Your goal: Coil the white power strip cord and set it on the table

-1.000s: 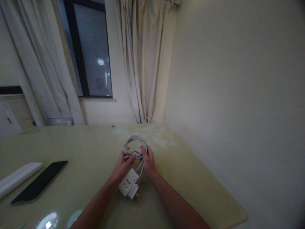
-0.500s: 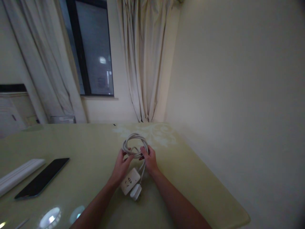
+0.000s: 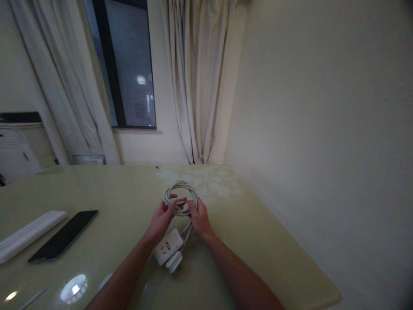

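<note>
A white coiled power cord point(image 3: 180, 189) lies on the pale green table point(image 3: 129, 202), joined to a white socket block point(image 3: 167, 251) with a white plug point(image 3: 173, 262) beside it. My left hand point(image 3: 162, 219) grips the near left part of the coil, fingers curled over the strands. My right hand point(image 3: 200, 218) pinches the coil's near right side, where the cord runs down to the socket block. Both hands hold the loops together just above the tabletop.
A black phone point(image 3: 63, 236) lies face up at the left, with a long white bar-shaped object point(image 3: 29, 234) beside it. Cream curtains point(image 3: 200, 82) and a dark window point(image 3: 129, 64) stand behind the table. A plain wall point(image 3: 322, 129) runs along the table's right edge.
My hands and the coil have shifted slightly left and toward me. The socket block and plug have slid left with them. My left fingers now reach further across the coil.
</note>
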### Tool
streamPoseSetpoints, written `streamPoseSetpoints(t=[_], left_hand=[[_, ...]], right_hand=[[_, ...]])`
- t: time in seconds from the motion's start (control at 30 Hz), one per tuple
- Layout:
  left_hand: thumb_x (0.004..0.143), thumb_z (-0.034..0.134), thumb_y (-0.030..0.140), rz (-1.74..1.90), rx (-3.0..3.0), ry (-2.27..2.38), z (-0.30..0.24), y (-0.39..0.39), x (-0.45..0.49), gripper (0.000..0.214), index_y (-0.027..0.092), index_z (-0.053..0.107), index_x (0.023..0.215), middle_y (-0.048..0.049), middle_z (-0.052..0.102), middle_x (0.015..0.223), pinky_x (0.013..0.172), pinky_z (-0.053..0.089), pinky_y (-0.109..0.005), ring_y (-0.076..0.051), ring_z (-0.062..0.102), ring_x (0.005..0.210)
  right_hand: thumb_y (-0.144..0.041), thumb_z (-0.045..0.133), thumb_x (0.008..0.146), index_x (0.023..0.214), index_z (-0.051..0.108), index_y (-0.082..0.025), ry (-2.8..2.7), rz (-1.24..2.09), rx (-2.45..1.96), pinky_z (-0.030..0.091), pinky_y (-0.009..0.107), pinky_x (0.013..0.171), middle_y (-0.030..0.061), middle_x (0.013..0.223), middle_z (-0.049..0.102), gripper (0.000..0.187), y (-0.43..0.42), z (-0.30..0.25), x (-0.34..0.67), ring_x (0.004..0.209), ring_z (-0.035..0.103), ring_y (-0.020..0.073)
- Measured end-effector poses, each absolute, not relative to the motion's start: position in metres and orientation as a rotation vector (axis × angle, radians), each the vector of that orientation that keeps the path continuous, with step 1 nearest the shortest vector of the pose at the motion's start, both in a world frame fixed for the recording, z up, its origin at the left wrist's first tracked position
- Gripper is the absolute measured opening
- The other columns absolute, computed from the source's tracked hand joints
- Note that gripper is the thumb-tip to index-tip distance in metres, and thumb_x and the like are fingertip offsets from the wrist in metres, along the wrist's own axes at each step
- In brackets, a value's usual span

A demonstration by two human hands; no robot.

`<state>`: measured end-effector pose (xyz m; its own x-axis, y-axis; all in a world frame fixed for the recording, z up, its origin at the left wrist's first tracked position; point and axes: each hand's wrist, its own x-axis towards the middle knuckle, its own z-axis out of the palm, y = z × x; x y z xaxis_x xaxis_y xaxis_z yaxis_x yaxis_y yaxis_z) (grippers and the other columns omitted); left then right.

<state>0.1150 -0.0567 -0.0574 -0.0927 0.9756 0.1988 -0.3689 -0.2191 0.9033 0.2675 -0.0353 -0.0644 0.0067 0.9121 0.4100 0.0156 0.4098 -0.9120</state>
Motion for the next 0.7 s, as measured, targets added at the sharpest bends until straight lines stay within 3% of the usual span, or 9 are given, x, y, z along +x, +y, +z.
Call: streamPoseSetpoints(t=[0.13,0.23,0.33,0.4,0.47,0.7], left_hand=[[0.086,0.076,0.063,1.556,0.975,0.807,-0.054,-0.055,0.113,0.067,0.019,0.055,0.132,-0.0178,0.078,0.117,0.096,0.058,-0.047,-0.03,0.076,0.105],[0.091,0.066,0.066,1.711,1.158,1.085,-0.052,-0.051,0.106,0.075,0.02,0.048,0.147,-0.0211,0.068,0.136,0.098,0.057,-0.053,-0.032,0.071,0.115],[0.089,0.074,0.052,1.882,1.682,1.458,-0.052,-0.05,0.095,0.076,0.025,0.047,0.155,-0.0199,0.053,0.156,0.112,0.045,-0.059,-0.037,0.056,0.138],[0.092,0.072,0.04,1.736,2.091,1.524,-0.054,-0.051,0.092,0.057,0.03,0.06,0.147,-0.0152,0.058,0.154,0.121,0.032,-0.059,-0.038,0.049,0.144],[0.095,0.067,0.031,1.556,2.313,1.555,-0.057,-0.054,0.091,0.039,0.034,0.072,0.134,-0.0131,0.067,0.144,0.122,0.026,-0.058,-0.038,0.052,0.139],[0.087,0.078,0.027,1.313,2.489,1.553,-0.061,-0.056,0.089,0.037,0.038,0.079,0.122,-0.0121,0.072,0.133,0.115,0.025,-0.056,-0.04,0.053,0.126]], right_hand=[[-0.054,0.056,0.098,0.092,0.06,-0.022,-1.404,0.828,-0.983,0.046,0.029,0.065,-0.0014,0.076,0.062,0.032,-0.042,-0.062,0.264,0.068,0.057,0.0172],[-0.054,0.055,0.096,0.087,0.058,-0.023,-1.341,0.715,-1.071,0.045,0.029,0.069,-0.0017,0.075,0.061,0.032,-0.039,-0.061,0.267,0.07,0.055,0.0175],[-0.053,0.053,0.094,0.084,0.055,-0.024,-1.249,0.669,-1.129,0.042,0.029,0.067,-0.0023,0.072,0.059,0.032,-0.033,-0.058,0.274,0.069,0.054,0.0177],[-0.053,0.054,0.094,0.082,0.054,-0.024,-1.276,0.662,-1.121,0.039,0.028,0.065,-0.0032,0.07,0.057,0.031,-0.031,-0.053,0.28,0.067,0.051,0.0169],[-0.053,0.056,0.095,0.081,0.054,-0.024,-1.356,0.672,-1.083,0.037,0.028,0.063,-0.0044,0.068,0.055,0.032,-0.033,-0.047,0.285,0.064,0.048,0.0157],[-0.048,0.06,0.098,0.082,0.055,-0.023,-1.564,0.77,-0.907,0.036,0.026,0.063,-0.005,0.069,0.054,0.029,-0.042,-0.037,0.291,0.065,0.048,0.0148]])
